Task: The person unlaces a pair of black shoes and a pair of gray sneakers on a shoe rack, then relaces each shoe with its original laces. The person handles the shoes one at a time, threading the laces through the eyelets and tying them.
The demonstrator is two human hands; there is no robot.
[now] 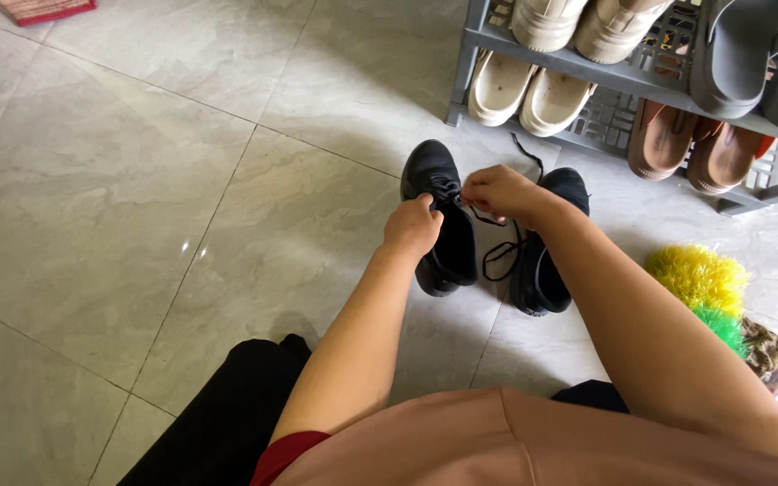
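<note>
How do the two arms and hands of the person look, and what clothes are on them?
Both arms are bare from the shoulder area down. The left hand and right hand wear no gloves, and no ring, watch or bracelet shows. Short dark red sleeve edges show under a salmon-pink top.

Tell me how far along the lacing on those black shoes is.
Done: both black shoes sit side by side on the tile floor by the shoe rack. In hand: the left hand steadies the left black shoe while the right hand pinches its lace near the top eyelets. Left: no bow shows; the right black shoe has a loose lace trailing.
</note>
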